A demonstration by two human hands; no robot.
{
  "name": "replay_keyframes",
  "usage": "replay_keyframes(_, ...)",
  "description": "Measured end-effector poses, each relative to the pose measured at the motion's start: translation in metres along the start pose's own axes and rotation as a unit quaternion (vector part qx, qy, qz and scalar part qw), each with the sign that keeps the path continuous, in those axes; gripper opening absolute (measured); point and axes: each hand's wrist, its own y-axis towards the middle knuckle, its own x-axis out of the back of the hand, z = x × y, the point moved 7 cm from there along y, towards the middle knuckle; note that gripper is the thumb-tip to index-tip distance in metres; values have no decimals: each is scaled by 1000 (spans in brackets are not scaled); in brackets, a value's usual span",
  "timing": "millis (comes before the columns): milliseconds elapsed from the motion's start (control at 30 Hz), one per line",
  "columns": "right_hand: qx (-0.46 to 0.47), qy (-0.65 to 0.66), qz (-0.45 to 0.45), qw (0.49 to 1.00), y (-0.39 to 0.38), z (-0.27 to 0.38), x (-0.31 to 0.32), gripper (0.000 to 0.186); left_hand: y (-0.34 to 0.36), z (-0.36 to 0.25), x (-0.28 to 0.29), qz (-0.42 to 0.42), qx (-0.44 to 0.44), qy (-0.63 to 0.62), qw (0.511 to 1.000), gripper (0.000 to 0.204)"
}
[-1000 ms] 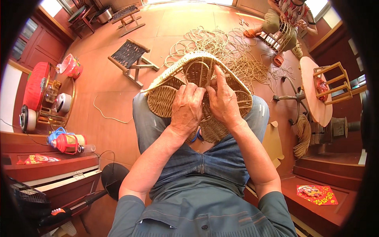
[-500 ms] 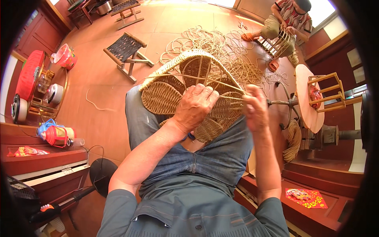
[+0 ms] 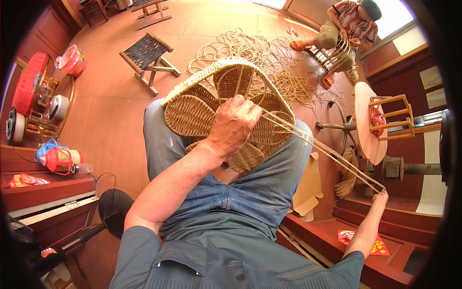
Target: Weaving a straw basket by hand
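Woven piece (image 3: pixel 190 118): propped on the knees (image 3: pixel 156 132), directly under the nearer hand.
Left hand (image 3: pixel 236 121): clamped on its middle.
Cord (image 3: pixel 299 131): stretched lengthwise, rightward from there.
Right hand (image 3: pixel 380 196): clamped on cord, well apart.

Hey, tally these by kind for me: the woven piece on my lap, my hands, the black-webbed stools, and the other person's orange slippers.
Woven piece: 1
Hands: 2 (left hand over it, right hand gripping the cord)
Black-webbed stools: 2, one cut off by the frame
Orange slippers: 2
Total: 7
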Motion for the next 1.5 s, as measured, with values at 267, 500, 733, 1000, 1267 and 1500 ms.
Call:
replay_keyframes(267,-30,156,-112,981,32,-39,60,28,7,-3,3,-35,14,-22,999,6)
replay_keyframes(500,47,-48,164,984,-103,-81,-127,28,23,-8,-6,-38,53,51,997,25)
replay_keyframes(733,249,-206,372,870,-395,-62,-264,59,29,-5,-11,-56,70,-47,995,21)
replay_keyframes(1000,437,-120,449,771,-626,-43,-289,32,15,17,-3,-101,225,-286,926,19)
replay_keyframes(1267,480,-97,508,709,-764,-80,-303,21,-20,61,12,-55,361,-613,701,13)
replay_keyframes(1500,620,-92,453,634,-827,-95,-317,29,-32,53,53,-56,383,-621,682,15)
